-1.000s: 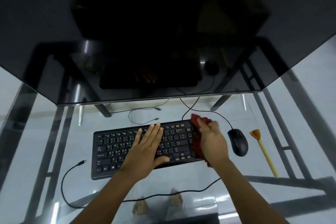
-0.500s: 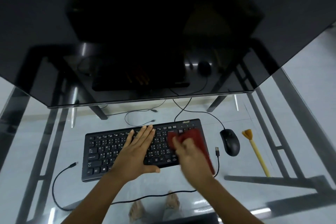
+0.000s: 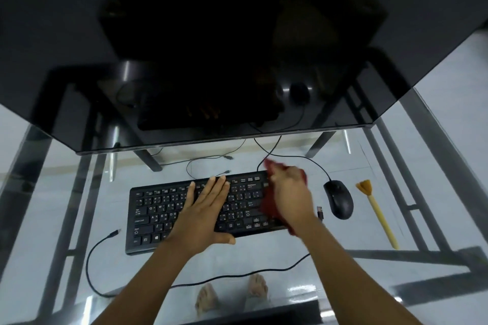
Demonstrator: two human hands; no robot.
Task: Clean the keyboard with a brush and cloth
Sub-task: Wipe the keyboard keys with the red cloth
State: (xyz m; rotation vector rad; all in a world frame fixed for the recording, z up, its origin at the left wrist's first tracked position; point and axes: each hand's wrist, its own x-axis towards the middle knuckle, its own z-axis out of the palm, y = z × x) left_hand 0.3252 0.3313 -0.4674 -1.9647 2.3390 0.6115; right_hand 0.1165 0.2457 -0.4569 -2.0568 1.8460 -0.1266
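A black keyboard [image 3: 158, 215] lies on the glass table. My left hand [image 3: 204, 212] rests flat on its middle keys, fingers together and stretched out, holding nothing. My right hand [image 3: 291, 196] presses a red cloth [image 3: 269, 206] on the keyboard's right end; the cloth is blurred and sticks out past the top right corner. A yellow-handled brush [image 3: 377, 216] with an orange head lies on the glass at the far right, apart from both hands.
A black mouse [image 3: 338, 199] sits between keyboard and brush, its cable running back. A USB plug [image 3: 320, 212] lies beside the keyboard's right edge. Loose black cables [image 3: 91, 266] curl at left and front. A dark monitor [image 3: 211, 60] overhangs the back. My feet show through the glass.
My right hand swept the red cloth from the keyboard's right edge inward and down, then back up to the top right corner. My left hand stayed flat on the keys.
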